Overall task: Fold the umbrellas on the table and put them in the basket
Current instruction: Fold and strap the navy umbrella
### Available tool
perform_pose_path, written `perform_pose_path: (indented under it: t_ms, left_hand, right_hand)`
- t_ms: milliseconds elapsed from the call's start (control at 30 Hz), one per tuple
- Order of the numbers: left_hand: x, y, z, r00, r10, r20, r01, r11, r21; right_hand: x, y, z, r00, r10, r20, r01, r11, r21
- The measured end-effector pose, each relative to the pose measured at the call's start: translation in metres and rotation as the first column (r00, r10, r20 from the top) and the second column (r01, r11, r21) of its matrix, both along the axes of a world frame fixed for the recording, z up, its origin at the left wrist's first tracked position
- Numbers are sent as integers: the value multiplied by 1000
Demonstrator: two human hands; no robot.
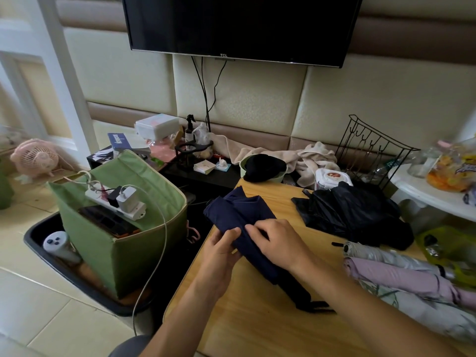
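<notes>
Barely begun: both hands, left (221,256) and right (277,240), pinch the navy umbrella (239,215)'s loose cloth on the desk (247,318); four more umbrellas (401,276) wait, none visible in the green basket (144,243).

Pretty clearly somebody's home, a lived-in bedroom or small living room. There's a TCL flat-screen TV (242,27) mounted on a padded, panelled wall (373,99) with its cables (204,99) dangling down. Under it sits a low black stand (206,173) crowded with everyday stuff: a spray bottle (190,131), a tub of wet wipes (332,178), crumpled towels (309,157). A little pink desk fan (34,157) sits over on the left, and a green fabric bin (123,228) has a power strip (116,202) with chargers plugged in lying on top. Tiled floor (38,305), a wooden table (257,318), snack bags (448,171) on a white side table (425,191). Typical household clutter, nothing commercial about it
</notes>
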State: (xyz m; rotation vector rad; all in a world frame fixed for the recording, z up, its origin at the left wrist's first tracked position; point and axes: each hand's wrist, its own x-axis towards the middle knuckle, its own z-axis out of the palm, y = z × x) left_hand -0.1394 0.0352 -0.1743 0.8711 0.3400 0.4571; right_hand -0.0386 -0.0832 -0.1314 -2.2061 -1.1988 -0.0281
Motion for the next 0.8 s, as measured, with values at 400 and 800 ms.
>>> perform_pose_path:
  t_ms: [400,800]
  left_hand:
    - [-2,-2,5,972,75,-225,-105,986,-126]
    - [-3,2,1,937,-92,-336,30,982,-184]
  right_hand:
    - [-7,14,8,997,38,-67,-51,975,-217]
    - [55,1,-10,777,-265,-572,201,964,-174]
